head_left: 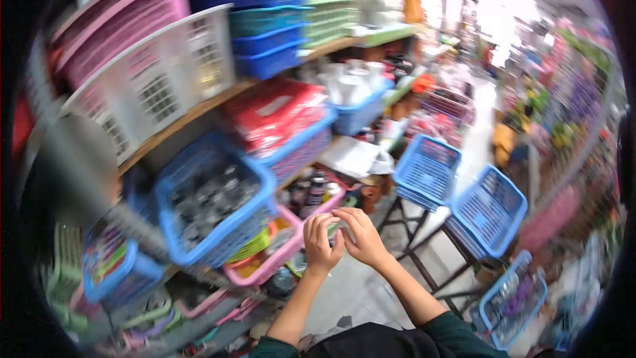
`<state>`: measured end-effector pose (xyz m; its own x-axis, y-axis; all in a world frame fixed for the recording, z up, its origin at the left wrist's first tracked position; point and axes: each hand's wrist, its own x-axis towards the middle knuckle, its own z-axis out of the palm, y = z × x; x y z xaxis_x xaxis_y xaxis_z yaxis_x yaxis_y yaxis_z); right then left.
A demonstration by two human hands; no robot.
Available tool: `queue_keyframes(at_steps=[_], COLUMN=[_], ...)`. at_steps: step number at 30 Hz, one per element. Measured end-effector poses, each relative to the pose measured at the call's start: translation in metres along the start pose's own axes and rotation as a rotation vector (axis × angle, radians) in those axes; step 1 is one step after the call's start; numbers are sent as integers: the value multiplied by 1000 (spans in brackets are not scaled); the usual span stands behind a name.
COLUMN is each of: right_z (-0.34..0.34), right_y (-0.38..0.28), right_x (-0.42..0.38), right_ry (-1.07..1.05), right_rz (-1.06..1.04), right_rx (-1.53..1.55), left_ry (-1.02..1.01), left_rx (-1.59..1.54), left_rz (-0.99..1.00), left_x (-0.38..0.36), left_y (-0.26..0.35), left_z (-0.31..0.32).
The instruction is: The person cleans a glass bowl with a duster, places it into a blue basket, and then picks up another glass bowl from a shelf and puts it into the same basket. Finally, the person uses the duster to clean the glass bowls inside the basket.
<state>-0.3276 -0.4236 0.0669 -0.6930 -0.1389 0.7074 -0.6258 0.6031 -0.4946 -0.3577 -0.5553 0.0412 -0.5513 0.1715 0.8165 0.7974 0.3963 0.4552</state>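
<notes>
Both hands are raised close together at the lower middle of the head view, fingertips nearly meeting. The fingers of my left hand (321,242) are curved; whether something small sits between them cannot be made out. My right hand (361,237) is bent the same way beside it, its fingers partly blurred. Behind the hands lies a pink basket (281,258) with mixed goods. To their left a blue basket (265,189) holds clear, glassy items.
Shelves (192,116) at the left carry stacked baskets and red packages (278,109). Two empty blue baskets (427,169) (490,209) rest on dark stools to the right. Another blue basket (485,318) with bottles stands lower right. Colourful flowers (576,99) line the right side.
</notes>
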Motion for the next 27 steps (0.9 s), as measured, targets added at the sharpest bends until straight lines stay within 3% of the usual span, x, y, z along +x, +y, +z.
queue_keyframes(at_steps=[4,7,12,14,18,19,21,22,23,24,25,27], right_z=[-93,-159,-243,-264,-276,-275,-276,-279,-282,-287,-293,-292], right_y=[27,33,28,23,45,55,62,59,58,56,48,51], right_x=[-74,-143,-282,-335,-463,-494,-538,-550,-560,-565,-565,-596], right_ry=[143,256,514,658,946,959,955,962,1287,1518,1551,1515], right_rz=[254,510,815,1003,1352,1374,1671,1690,1691,1566,1587,1607], right_rx=[-220,-371,-530,-538,-1032,-1041,-1262,-1266,-607,72,239,224], left_ry=[-245,-542,-860,-1005,-1115,-1156,-1189,-1235,-1255,-1271,-1297,-1248], left_rx=[-273,-525,-708,-776,-867,-869,-874,-872,-865,-857,-844,-816], left_rz=[28,-71,167,180,283,283,299,290,311,331,322,370], left_x=[0,-20,-72,-99,-148,-157,-176,-185,-193,-201,-210,-225], left_y=[55,112,216,253,313,325,344,352,358,364,369,378], left_z=[103,179,270,298,342,350,365,372,379,386,395,416])
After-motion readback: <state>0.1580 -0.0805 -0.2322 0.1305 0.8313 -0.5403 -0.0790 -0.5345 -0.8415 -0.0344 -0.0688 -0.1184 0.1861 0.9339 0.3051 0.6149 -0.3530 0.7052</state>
